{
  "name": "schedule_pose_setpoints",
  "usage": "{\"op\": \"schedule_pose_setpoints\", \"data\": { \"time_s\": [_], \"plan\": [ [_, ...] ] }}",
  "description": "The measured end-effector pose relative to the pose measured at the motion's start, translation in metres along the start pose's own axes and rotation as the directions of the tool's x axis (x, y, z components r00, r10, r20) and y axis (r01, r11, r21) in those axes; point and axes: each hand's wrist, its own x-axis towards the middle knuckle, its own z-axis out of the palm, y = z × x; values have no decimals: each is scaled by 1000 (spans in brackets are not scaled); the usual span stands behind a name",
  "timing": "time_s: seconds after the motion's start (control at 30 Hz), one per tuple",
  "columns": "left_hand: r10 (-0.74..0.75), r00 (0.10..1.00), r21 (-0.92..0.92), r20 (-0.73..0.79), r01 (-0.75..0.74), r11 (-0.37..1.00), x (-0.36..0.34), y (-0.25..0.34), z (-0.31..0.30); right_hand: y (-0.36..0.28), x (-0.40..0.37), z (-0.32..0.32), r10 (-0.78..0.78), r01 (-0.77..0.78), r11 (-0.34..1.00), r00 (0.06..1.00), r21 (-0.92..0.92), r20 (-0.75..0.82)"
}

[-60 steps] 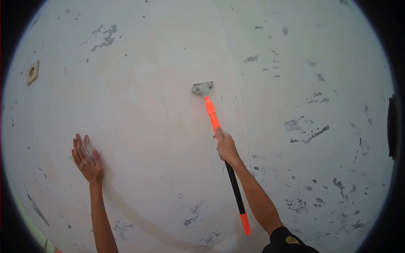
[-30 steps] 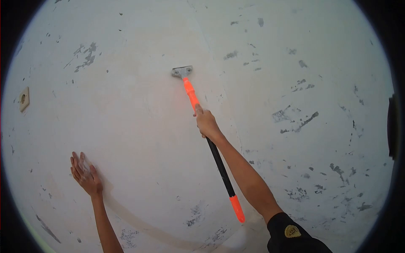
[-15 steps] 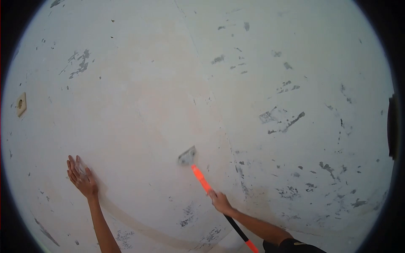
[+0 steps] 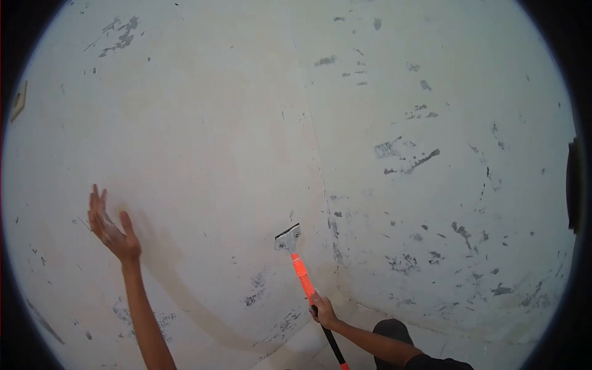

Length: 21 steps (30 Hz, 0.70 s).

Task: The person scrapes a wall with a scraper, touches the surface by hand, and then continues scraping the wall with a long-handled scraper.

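My right hand [image 4: 323, 310] is wrapped round the orange and black handle of a long-handled scraper [image 4: 302, 274]. Its grey metal head [image 4: 288, 238], with a dark blade edge at the top, points up toward the pale wall [image 4: 216, 142] left of the corner; whether the blade touches is hard to tell. Off to the left, my left hand [image 4: 114, 228] is raised near the wall with its fingers apart and nothing visible in it. Its shadow falls on the wall to the right.
A wall socket [image 4: 19, 102] sits at the far left. Grey patches [image 4: 410, 161] of stripped paint mark the wall right of the corner. Pale floor [image 4: 364, 314] shows at the bottom, beside my dark-clothed knee [image 4: 393, 331]. A dark object [image 4: 574, 185] stands at the right edge.
The view has tilted down, bringing floor and knee into sight. The scraper head has moved slightly down and right. My left hand has turned and appears higher in view.
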Motion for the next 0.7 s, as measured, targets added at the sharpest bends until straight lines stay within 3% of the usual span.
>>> {"op": "schedule_pose_setpoints", "data": {
  "time_s": [0.03, 0.1, 0.3, 0.43, 0.5, 0.53, 0.6, 0.7],
  "plan": [
    [7, 1000, -9, 5, -6, 1000, -5, 14, 5, 1, 5, 0, 3, -3, 1000, 1000, 8, -8],
    [-38, 999, -346, 35, 48, 937, -21, 46, 18, 1, 13, -4, 28, -28, 1000, 999, -5, -25],
    [69, 923, -528, 379, 154, 835, -87, 161, 81, 7, 14, -27, 38, -43, 998, 992, -36, -124],
    [138, 855, -489, 500, 148, 860, -157, 216, 143, 53, 11, -50, 18, -39, 991, 987, -130, -158],
    [188, 813, -285, 551, -29, 958, -186, 227, 162, 62, 11, -52, 43, -59, 991, 991, -118, -129],
    [191, 797, -282, 572, -27, 959, -195, 229, 165, 63, 11, -54, 41, -56, 985, 994, -161, -98],
    [109, 826, -178, 553, -11, 984, -195, 233, 177, 69, 30, -67, 38, -49, 975, 998, -215, -53],
    [135, 805, -127, 577, -75, 989, -192, 235, 174, 95, 34, -76, -4, 6, 969, 1000, -247, 9]
  ]
}}
